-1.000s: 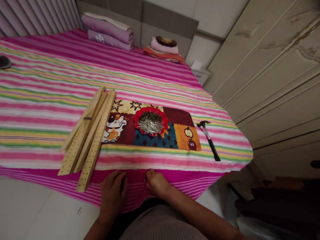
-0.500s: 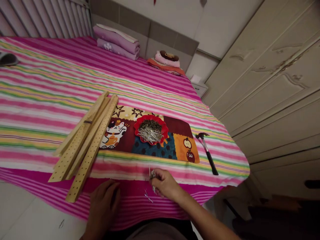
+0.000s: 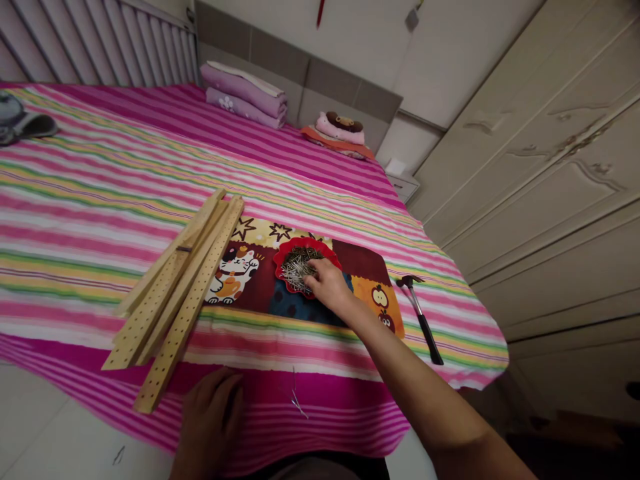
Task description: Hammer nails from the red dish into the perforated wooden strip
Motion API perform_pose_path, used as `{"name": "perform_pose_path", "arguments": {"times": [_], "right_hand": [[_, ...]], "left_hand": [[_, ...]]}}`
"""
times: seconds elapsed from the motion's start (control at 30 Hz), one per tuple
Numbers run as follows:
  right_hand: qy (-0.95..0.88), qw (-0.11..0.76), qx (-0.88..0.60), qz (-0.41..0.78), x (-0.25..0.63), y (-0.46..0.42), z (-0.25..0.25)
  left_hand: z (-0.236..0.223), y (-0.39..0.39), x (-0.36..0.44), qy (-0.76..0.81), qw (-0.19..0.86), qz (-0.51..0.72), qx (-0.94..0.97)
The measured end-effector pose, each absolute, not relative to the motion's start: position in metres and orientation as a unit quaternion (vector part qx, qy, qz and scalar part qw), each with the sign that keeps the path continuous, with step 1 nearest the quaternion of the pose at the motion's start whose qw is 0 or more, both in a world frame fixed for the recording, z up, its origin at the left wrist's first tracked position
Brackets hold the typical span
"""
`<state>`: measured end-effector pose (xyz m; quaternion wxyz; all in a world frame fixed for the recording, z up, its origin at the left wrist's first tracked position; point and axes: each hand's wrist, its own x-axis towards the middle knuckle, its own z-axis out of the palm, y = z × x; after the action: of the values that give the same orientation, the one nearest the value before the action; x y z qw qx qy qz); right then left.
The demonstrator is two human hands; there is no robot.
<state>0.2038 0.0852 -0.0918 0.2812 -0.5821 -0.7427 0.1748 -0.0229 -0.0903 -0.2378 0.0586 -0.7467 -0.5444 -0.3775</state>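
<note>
My right hand [image 3: 327, 283] reaches over the near right rim of a red scalloped bowl [image 3: 283, 248]. Its thumb and fingers are bent onto the silvery nails [image 3: 295, 272] heaped inside; the fingertips are partly hidden. The bowl stands on a patterned mat [image 3: 260, 303] with a cat and apples on it. My left hand [image 3: 213, 413] rests on the magenta edge of the bed, fingers loosely extended, holding nothing visible. Between my arms, a few loose nails [image 3: 299, 403] lie on the magenta cloth.
Several wooden strips with rows of holes [image 3: 187, 307] lie left of the mat. A hammer with a black handle [image 3: 427, 330] lies to the right. Folded bedding [image 3: 245, 97] is at the back, a grey item [image 3: 27, 123] at far left, and a wardrobe [image 3: 540, 180] stands on the right.
My right hand has moved forward from the bed's near edge, where it held a bunch of nails, to the red bowl. The left hand stays in place; the view has shifted slightly.
</note>
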Motion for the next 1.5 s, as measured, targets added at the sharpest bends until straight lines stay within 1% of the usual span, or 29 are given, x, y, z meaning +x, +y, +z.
{"name": "perform_pose_path", "arguments": {"times": [0.1,0.17,0.3,0.43,0.57,0.77,0.87,1.03,1.3,1.5], "right_hand": [[-0.758,0.283,-0.567,0.153,0.209,0.061,-0.096],[-0.774,0.265,-0.552,0.158,0.210,0.037,-0.104],[-0.811,0.191,-0.520,0.190,0.198,-0.006,-0.138],[-0.836,0.118,-0.496,0.203,0.171,-0.016,-0.174],[-0.836,0.076,-0.501,0.211,0.161,-0.010,-0.180],[-0.811,0.075,-0.532,0.231,0.195,-0.038,-0.167],[-0.784,0.057,-0.567,0.244,0.201,-0.056,-0.183],[-0.754,0.047,-0.608,0.244,0.182,-0.063,-0.209],[-0.759,0.054,-0.588,0.275,0.203,-0.069,-0.193],[-0.749,0.087,-0.586,0.298,0.190,-0.094,-0.215]], "left_hand": [[-0.239,-0.090,-0.023,-0.547,0.050,-0.377,-0.746],[-0.239,-0.090,-0.023,-0.549,0.043,-0.378,-0.744],[-0.237,-0.090,-0.022,-0.555,0.038,-0.374,-0.742],[-0.234,-0.092,-0.020,-0.560,0.043,-0.360,-0.745],[-0.231,-0.095,-0.019,-0.567,0.043,-0.360,-0.740],[-0.233,-0.096,-0.019,-0.576,0.016,-0.361,-0.733],[-0.234,-0.094,-0.018,-0.575,0.006,-0.365,-0.732],[-0.232,-0.095,-0.017,-0.569,0.017,-0.362,-0.739],[-0.232,-0.096,-0.018,-0.567,0.018,-0.374,-0.734],[-0.231,-0.096,-0.015,-0.565,0.024,-0.370,-0.737]]}}
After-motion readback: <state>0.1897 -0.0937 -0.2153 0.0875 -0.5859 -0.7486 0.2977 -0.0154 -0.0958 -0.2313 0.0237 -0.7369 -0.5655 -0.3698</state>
